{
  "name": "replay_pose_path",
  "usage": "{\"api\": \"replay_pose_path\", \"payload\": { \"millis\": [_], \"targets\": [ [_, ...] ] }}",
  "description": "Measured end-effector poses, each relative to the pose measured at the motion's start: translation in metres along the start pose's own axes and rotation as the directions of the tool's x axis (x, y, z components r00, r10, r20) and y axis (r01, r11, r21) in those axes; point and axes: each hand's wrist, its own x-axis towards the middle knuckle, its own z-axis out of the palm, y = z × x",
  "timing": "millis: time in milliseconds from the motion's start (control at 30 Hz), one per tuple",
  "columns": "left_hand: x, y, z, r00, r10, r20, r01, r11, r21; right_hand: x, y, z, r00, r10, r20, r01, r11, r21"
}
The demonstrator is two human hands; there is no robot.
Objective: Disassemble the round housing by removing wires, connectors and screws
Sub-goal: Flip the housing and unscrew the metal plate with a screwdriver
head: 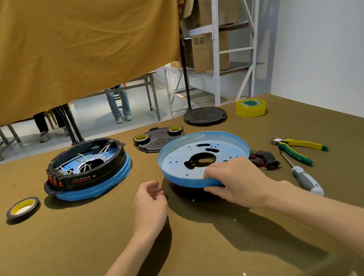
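Observation:
A round blue pan with holes in its floor is tilted up off the table, its near rim gripped by my right hand, thumb inside and fingers under the edge. My left hand hovers just left of that rim, fingers loosely curled, holding nothing. Further left stands a round housing: a black ring on a blue base with white wires and red connectors inside. A black and red connector block lies right of the blue pan.
Green-yellow pliers and a grey-handled screwdriver lie at the right. Tape rolls sit around: a black one at left, two on a black plate, a yellow one at back right. A black round lid lies at the far edge.

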Motion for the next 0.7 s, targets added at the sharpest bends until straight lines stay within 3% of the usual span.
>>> {"api": "replay_pose_path", "payload": {
  "millis": [67,167,300,400,500,700],
  "targets": [
    [0.003,-0.004,0.000,0.999,0.035,-0.016,-0.034,0.998,0.058,-0.005,0.003,0.002,0.996,0.047,-0.072,-0.044,0.998,0.047],
    [0.003,-0.005,0.001,0.997,0.077,0.017,-0.078,0.991,0.106,-0.008,0.004,0.004,1.000,0.023,-0.007,-0.023,1.000,0.007],
    [-0.004,-0.008,0.001,0.955,0.224,0.195,-0.267,0.937,0.227,-0.004,0.011,-0.003,0.985,0.114,-0.132,-0.101,0.990,0.096],
    [-0.006,-0.008,0.002,0.895,0.266,0.358,-0.393,0.851,0.349,-0.002,0.012,-0.004,0.986,0.114,-0.118,-0.103,0.990,0.100],
    [-0.006,-0.009,0.004,0.874,0.288,0.393,-0.451,0.780,0.432,-0.003,0.011,0.000,0.987,0.106,-0.119,-0.093,0.990,0.108],
    [-0.010,-0.006,0.004,0.809,0.375,0.452,-0.563,0.714,0.416,-0.013,0.008,0.006,0.980,0.156,-0.126,-0.136,0.978,0.158]
  ]
}}
